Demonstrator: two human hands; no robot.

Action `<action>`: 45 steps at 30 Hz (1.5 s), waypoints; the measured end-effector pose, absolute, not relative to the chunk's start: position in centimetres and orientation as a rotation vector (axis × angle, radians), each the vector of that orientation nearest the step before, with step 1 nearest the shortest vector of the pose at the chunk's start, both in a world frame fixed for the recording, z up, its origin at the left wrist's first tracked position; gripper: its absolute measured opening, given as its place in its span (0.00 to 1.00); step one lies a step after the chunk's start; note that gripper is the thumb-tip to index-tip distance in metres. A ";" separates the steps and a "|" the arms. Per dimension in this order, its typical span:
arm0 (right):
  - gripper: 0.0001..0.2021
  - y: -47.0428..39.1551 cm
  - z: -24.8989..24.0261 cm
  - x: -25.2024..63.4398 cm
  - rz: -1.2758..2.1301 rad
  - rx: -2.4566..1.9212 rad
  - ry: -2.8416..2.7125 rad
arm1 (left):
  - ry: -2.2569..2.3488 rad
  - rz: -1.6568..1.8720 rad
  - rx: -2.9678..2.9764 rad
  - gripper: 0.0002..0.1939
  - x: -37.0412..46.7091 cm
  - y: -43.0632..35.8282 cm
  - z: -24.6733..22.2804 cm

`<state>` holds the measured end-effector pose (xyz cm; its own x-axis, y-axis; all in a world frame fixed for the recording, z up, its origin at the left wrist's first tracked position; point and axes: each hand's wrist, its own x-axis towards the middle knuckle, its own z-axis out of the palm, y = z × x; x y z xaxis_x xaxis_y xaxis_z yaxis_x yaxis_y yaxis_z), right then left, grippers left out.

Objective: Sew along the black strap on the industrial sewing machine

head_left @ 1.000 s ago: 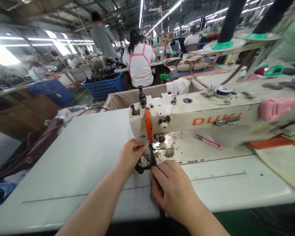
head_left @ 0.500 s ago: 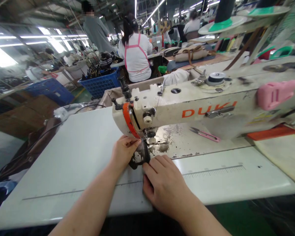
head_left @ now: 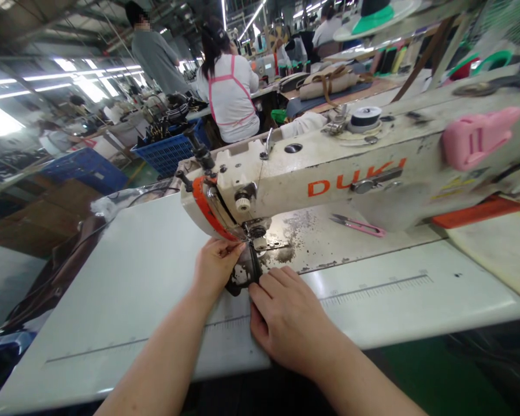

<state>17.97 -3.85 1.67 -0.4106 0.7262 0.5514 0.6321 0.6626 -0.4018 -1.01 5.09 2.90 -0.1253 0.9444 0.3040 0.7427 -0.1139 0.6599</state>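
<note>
Your two arms are bare from the fingertips to the lower edge of the view. Your left hand [head_left: 212, 270] tapers to a slim wrist — smooth in outline — and your left forearm [head_left: 164, 358] broadens steadily below it. Your right hand [head_left: 283, 312] shows a wide, rounded back with knuckles along its front; your right forearm [head_left: 355, 364], also uncovered, thickens gradually. Fingernails are too small to make out. Whether the dark patch [head_left: 234, 390] between your forearms is clothing — that cannot be told.
</note>
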 end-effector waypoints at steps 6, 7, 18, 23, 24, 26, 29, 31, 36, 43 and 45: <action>0.03 -3.8 1.5 17.9 0.165 -1.050 -2.156 | 1.916 1.039 1.895 0.13 -0.9 5.1 3.1; 0.03 -3.8 1.5 17.9 0.171 -1.051 -2.160 | 1.920 1.038 1.893 0.13 -0.9 5.1 3.0; 0.03 -3.8 1.2 17.8 0.214 -1.065 -2.180 | 1.885 1.076 1.948 0.13 -0.7 5.0 3.2; 0.04 -3.8 1.2 17.8 0.219 -1.060 -2.172 | 1.872 1.072 1.946 0.13 -0.8 4.9 3.0; 0.04 -3.8 1.2 17.8 0.213 -1.061 -2.168 | 1.866 1.073 1.945 0.13 -0.8 4.9 3.0; 0.04 -3.9 1.2 17.8 0.202 -1.065 -2.156 | 1.854 1.084 1.938 0.14 -0.8 4.9 3.0; 0.03 -3.9 1.2 17.8 0.200 -1.062 -2.151 | 1.838 1.086 1.942 0.14 -0.8 4.9 3.0; 0.03 -3.9 1.3 17.8 0.203 -1.056 -2.154 | 1.831 1.075 1.949 0.14 -0.7 4.9 3.1; 0.03 -3.8 1.3 17.8 0.225 -1.058 -2.174 | 1.848 1.016 1.952 0.14 -0.6 5.0 3.3; 0.02 -3.8 1.4 17.8 0.226 -1.060 -2.163 | 1.837 1.056 1.934 0.13 -0.6 4.9 3.0; 0.02 -3.8 1.4 17.8 0.231 -1.057 -2.165 | 1.832 1.067 1.926 0.14 -0.6 4.9 3.0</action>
